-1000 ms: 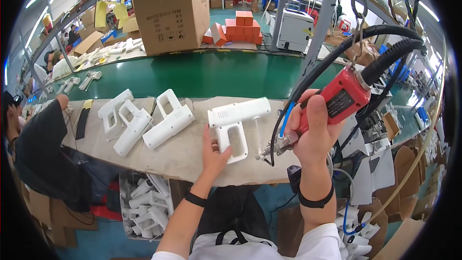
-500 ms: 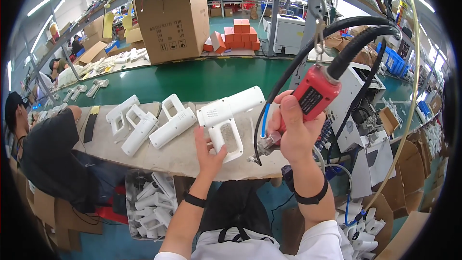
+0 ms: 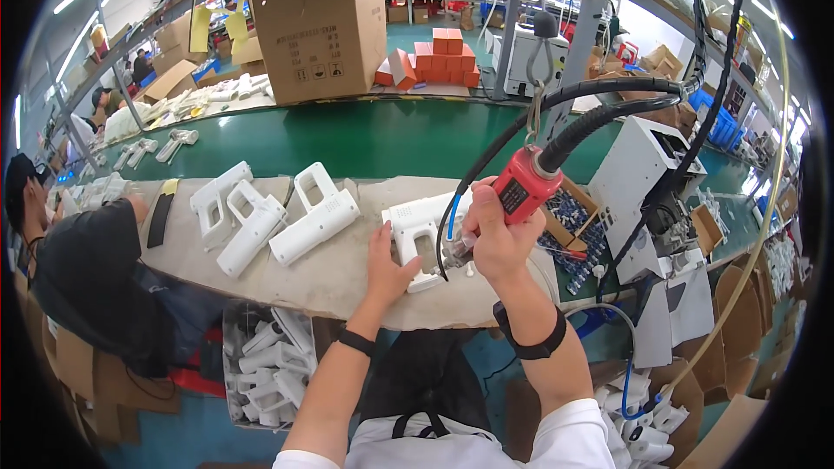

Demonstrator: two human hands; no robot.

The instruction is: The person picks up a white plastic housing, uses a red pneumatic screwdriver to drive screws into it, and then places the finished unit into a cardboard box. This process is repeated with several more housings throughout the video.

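My right hand [image 3: 502, 239] is wrapped round a red power screwdriver [image 3: 524, 184], which hangs from a hook and has a thick black hose and a blue tube. The tool's clear and metal tip [image 3: 458, 250] is over the right side of a white gun-shaped plastic housing [image 3: 417, 215] on the beige mat. Whether tip and housing touch, I cannot tell. My left hand [image 3: 388, 267] grips the left side of the housing's loop handle, fingers along its outer edge and thumb across it. The tool and my right hand hide part of the housing.
Several similar white housings [image 3: 314, 219] lie on the mat [image 3: 347, 295] to the left, near a co-worker in dark clothes [image 3: 91, 252]. A tray of small dark parts [image 3: 573, 226] and a white machine [image 3: 638, 182] stand right. Below the bench is a crate of white parts [image 3: 269, 365].
My right hand has brought the screwdriver down and left, onto the housing. The housing, tilted up before, now lies lower on the mat, with my left hand still at its handle.
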